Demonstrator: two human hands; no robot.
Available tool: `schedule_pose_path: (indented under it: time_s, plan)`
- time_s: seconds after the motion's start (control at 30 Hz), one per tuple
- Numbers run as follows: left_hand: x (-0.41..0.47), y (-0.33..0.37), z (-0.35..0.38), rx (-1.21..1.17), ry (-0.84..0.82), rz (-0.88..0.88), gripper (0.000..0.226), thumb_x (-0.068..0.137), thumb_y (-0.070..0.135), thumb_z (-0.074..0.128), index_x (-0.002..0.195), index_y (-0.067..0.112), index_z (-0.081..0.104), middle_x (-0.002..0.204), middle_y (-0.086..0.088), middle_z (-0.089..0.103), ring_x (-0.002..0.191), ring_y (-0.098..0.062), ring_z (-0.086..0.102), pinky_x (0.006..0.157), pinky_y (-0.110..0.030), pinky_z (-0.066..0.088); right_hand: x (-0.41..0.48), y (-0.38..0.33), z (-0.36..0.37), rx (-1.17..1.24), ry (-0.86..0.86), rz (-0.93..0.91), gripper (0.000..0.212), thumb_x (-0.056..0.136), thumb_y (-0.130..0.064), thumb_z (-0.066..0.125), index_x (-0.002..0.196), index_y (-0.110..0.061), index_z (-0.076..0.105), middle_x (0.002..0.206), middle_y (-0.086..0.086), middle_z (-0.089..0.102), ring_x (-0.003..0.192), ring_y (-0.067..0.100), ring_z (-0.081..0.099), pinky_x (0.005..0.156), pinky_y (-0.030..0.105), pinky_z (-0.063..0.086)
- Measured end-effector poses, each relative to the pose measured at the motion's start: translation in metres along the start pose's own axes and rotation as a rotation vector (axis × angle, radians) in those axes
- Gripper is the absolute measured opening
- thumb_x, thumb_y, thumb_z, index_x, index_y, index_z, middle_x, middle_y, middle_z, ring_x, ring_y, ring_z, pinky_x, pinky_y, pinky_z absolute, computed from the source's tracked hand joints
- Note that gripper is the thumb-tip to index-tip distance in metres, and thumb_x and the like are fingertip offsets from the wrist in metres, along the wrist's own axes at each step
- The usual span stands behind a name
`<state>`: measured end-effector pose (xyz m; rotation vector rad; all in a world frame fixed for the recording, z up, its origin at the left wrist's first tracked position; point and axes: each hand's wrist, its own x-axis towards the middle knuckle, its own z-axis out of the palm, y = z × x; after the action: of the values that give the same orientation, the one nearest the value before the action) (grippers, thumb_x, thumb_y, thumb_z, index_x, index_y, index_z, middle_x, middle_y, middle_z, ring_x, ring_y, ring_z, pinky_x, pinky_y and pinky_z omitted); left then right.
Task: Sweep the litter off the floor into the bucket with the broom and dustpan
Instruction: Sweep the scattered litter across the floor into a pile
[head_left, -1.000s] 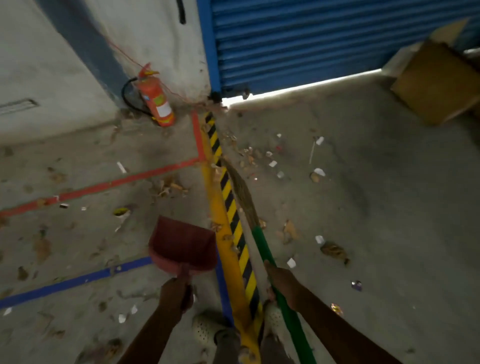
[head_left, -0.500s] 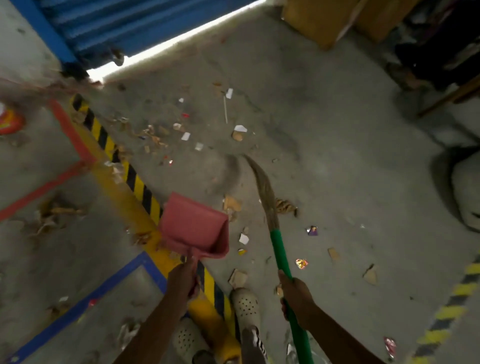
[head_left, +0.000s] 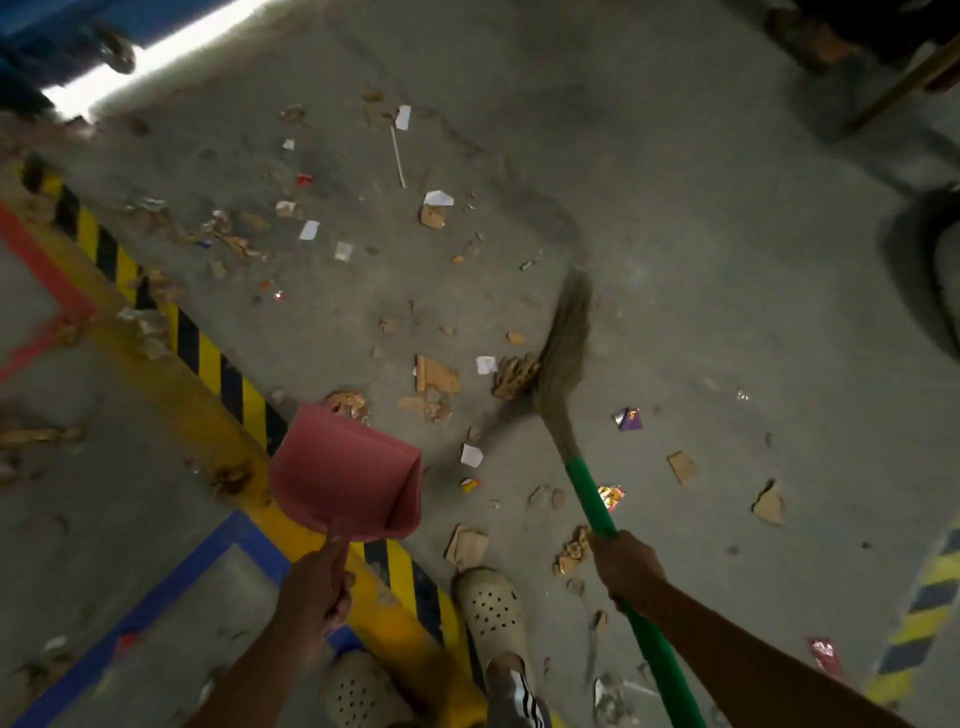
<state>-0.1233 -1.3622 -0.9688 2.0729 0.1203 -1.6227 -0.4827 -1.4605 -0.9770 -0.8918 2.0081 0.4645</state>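
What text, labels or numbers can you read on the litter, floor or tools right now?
No text is readable.
Purple wrapper: print too blurred to read.
Red and yellow wrapper: print too blurred to read.
Red wrapper: print too blurred to read.
Yellow and black floor stripes: hazard marking, no words.
Dustpan and broom: no label visible.

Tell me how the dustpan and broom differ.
The dustpan is pinkish-red; the broom has a green handle and brown bristles. The dustpan is a broad, short-handled scoop; the broom is long and thin. The dustpan sits in the left hand, apparently lifted; the broom, in the right hand, has bristles down beside cardboard litter. One hand grips each.
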Motion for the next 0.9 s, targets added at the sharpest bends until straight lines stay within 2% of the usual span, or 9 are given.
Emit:
schedule_pose_path:
  time_s: [0.1, 0.2, 0.33, 0.43, 0.57, 0.63, 0.73, 0.83, 0.9]
  plan:
    - [0.005, -0.014, -0.013, -0.086, 0.042, -0.015, 0.044, 0.105, 0.034, 0.052, 0.074, 0.003, 0.050, 0.049, -0.013, 0.047, 0.029, -0.019, 0.034, 0.033, -0.024, 0.026, -0.001, -0.009, 0.032, -0.175, -0.003, -0.182, 0.041, 0.102, -0.050, 0.046, 0.122, -0.015, 0.049, 0.091, 0.002, 0.066, 0.070, 0.014, 0.067, 0.053, 0.027, 0.056]
    - [0.005, -0.030, -0.026, -0.108, 0.128, -0.043, 0.048, 0.105, 0.035, 0.052, 0.067, 0.006, 0.049, 0.046, -0.011, 0.044, 0.027, -0.018, 0.033, 0.031, -0.021, 0.027, -0.017, -0.018, 0.064, -0.363, -0.015, -0.330, 0.040, 0.102, -0.052, 0.045, 0.120, -0.018, 0.050, 0.092, -0.002, 0.064, 0.081, 0.015, 0.068, 0.074, 0.035, 0.062]
    - [-0.003, -0.063, -0.051, -0.088, 0.234, 0.000, 0.045, 0.107, 0.037, 0.044, 0.069, 0.013, 0.043, 0.048, 0.001, 0.039, 0.037, -0.012, 0.033, 0.041, -0.016, 0.028, -0.047, -0.037, 0.097, -0.561, -0.086, -0.485, 0.037, 0.103, -0.051, 0.042, 0.121, -0.019, 0.049, 0.095, -0.002, 0.057, 0.083, 0.016, 0.061, 0.076, 0.030, 0.054]
    - [-0.004, -0.085, -0.072, -0.158, 0.310, -0.012, 0.045, 0.107, 0.037, 0.044, 0.068, 0.014, 0.044, 0.045, 0.001, 0.041, 0.033, -0.011, 0.034, 0.039, -0.015, 0.029, -0.066, -0.052, 0.110, -0.609, -0.138, -0.568, 0.039, 0.102, -0.050, 0.045, 0.126, -0.020, 0.051, 0.108, 0.003, 0.064, 0.100, 0.023, 0.066, 0.081, 0.032, 0.049]
    - [-0.009, -0.095, -0.090, -0.245, 0.390, -0.051, 0.060, 0.097, 0.063, 0.052, 0.065, 0.012, 0.046, 0.049, -0.012, 0.049, 0.029, -0.016, 0.037, 0.038, -0.019, 0.030, -0.083, -0.061, 0.110, -0.564, -0.117, -0.627, 0.040, 0.101, -0.054, 0.044, 0.126, -0.023, 0.052, 0.093, -0.006, 0.055, 0.091, 0.020, 0.066, 0.077, 0.030, 0.050]
    - [-0.013, -0.092, -0.086, -0.279, 0.394, -0.022, 0.051, 0.100, 0.055, 0.051, 0.070, 0.014, 0.048, 0.050, -0.007, 0.048, 0.032, -0.014, 0.038, 0.040, -0.018, 0.032, -0.087, -0.060, 0.106, -0.523, -0.086, -0.629, 0.042, 0.101, -0.058, 0.041, 0.123, -0.023, 0.049, 0.092, -0.006, 0.058, 0.088, 0.018, 0.067, 0.078, 0.032, 0.056]
    - [-0.018, -0.074, -0.067, -0.257, 0.295, 0.013, 0.043, 0.104, 0.043, 0.047, 0.070, 0.017, 0.047, 0.051, 0.003, 0.043, 0.039, -0.009, 0.038, 0.044, -0.017, 0.033, -0.084, -0.058, 0.096, -0.387, -0.050, -0.540, 0.043, 0.100, -0.061, 0.041, 0.117, -0.022, 0.047, 0.088, -0.003, 0.062, 0.076, 0.015, 0.065, 0.069, 0.033, 0.058]
    - [-0.016, -0.051, -0.043, -0.205, 0.176, 0.067, 0.059, 0.100, 0.056, 0.052, 0.060, 0.015, 0.040, 0.050, -0.005, 0.038, 0.037, -0.015, 0.032, 0.043, -0.022, 0.026, -0.075, -0.051, 0.087, -0.189, 0.014, -0.424, 0.039, 0.101, -0.060, 0.041, 0.112, -0.023, 0.048, 0.082, -0.001, 0.063, 0.067, 0.013, 0.066, 0.065, 0.035, 0.061]
    - [-0.014, -0.039, -0.027, -0.191, 0.114, 0.076, 0.059, 0.099, 0.054, 0.055, 0.061, 0.012, 0.041, 0.053, -0.011, 0.039, 0.037, -0.015, 0.030, 0.041, -0.024, 0.023, -0.068, -0.041, 0.082, -0.055, 0.049, -0.316, 0.039, 0.101, -0.059, 0.040, 0.108, -0.021, 0.044, 0.082, 0.003, 0.063, 0.063, 0.016, 0.066, 0.061, 0.039, 0.062]
